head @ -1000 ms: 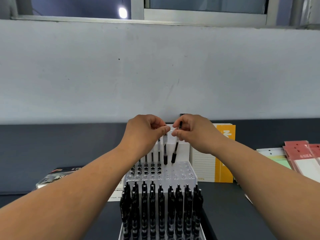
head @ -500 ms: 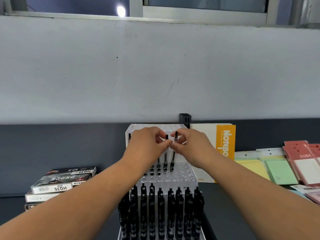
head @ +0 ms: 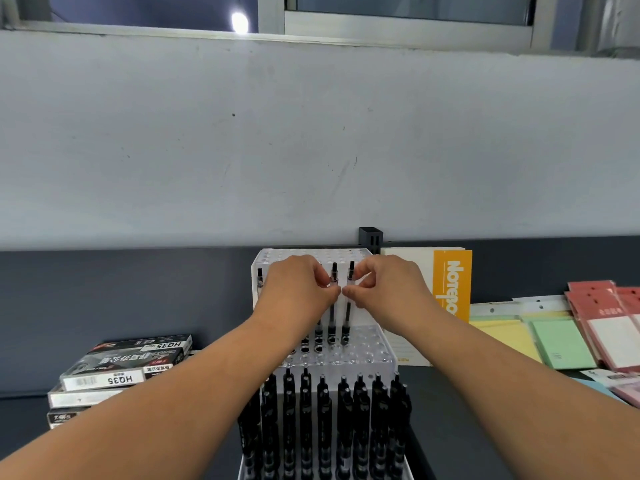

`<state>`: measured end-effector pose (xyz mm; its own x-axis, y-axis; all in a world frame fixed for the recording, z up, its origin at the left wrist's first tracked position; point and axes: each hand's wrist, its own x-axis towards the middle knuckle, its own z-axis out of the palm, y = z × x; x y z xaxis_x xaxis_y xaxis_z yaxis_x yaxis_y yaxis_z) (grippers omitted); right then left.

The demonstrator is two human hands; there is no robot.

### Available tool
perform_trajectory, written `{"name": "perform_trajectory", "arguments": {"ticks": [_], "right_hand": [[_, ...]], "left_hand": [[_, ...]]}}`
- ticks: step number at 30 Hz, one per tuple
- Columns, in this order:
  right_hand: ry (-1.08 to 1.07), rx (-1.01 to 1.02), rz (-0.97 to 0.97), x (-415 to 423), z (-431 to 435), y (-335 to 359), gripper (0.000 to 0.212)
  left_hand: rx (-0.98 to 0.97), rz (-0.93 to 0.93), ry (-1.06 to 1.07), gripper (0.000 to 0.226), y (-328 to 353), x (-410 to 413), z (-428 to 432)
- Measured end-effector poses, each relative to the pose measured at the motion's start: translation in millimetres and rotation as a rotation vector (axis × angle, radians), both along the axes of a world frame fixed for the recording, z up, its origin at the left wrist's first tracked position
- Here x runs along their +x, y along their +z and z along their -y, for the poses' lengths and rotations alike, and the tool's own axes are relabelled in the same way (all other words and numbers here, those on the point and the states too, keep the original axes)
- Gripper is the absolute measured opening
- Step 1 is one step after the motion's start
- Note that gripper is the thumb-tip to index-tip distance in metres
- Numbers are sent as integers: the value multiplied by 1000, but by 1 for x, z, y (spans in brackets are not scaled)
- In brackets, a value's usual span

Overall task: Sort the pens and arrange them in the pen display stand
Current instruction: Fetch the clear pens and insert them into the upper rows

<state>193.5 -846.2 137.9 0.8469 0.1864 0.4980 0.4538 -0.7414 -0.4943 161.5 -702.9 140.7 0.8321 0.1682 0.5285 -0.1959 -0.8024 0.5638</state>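
Head view — two bare forearms enter from the lower corners and end in the left hand (head: pixel 298 292) and right hand (head: pixel 389 292). No sleeves in frame on either arm; bare up to the picture's lower edge. No gloves, watch, bracelet or wrist strap. No rings visible on the fingers (head: pixel 353 291) that show. Nails short where visible — most fingertips are curled under, so the rest cannot be judged. No tattoos, plasters or marks seen.

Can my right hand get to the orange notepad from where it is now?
Probably yes. The right hand is at the pen stand, and the orange notepad stands just to its right, with nothing visible between them.
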Motion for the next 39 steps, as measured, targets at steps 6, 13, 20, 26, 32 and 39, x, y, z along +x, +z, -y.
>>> {"name": "perform_trajectory", "arguments": {"ticks": [6,13,20,26,32,39], "right_hand": [[-23,59,-23,5,-5,-8,25],[-25,-13,61,8,-8,-9,30],[37,33,39,-3,-1,-10,34],[92,-36,106,-3,0,-4,46],[86,-67,78,-3,0,-7,48],[-45,-239,280,-36,-11,21,47]], "left_hand": [[12,10,25,15,-4,2,2],[94,-1,28,18,-7,2,2],[68,25,-35,25,-5,-6,-5],[190,66,-65,47,-3,-10,-4],[261,50,-26,43,-5,-9,-2],[303,128,70,43,0,-30,-12]]}}
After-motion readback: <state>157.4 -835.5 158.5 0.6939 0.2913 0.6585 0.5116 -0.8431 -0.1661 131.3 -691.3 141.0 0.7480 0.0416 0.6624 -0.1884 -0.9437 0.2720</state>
